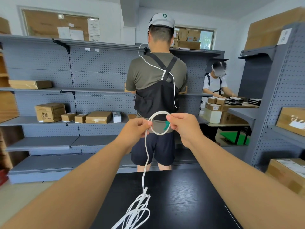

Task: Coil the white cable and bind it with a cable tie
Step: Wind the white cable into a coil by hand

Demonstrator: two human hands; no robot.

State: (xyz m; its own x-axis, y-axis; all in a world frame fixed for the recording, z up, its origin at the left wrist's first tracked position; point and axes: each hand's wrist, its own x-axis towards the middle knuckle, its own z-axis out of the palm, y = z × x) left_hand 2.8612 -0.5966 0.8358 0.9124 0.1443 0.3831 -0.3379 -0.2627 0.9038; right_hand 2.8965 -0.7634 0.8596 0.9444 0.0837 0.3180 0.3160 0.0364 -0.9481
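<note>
Above the black table [181, 195], both hands [137, 129] [183, 128] pinch a loop of white cable [158, 123].

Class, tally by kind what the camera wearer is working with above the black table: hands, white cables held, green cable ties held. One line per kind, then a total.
hands: 2 (left hand, right hand)
white cable: 1
green cable tie: 1
Total: 4

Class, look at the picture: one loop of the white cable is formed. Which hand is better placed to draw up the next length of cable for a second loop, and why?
The left hand, probably. The loose run of the white cable hangs straight down from its fingers to the black table, so it can slide down and gather more. The right hand pinches the loop's far side.
</note>
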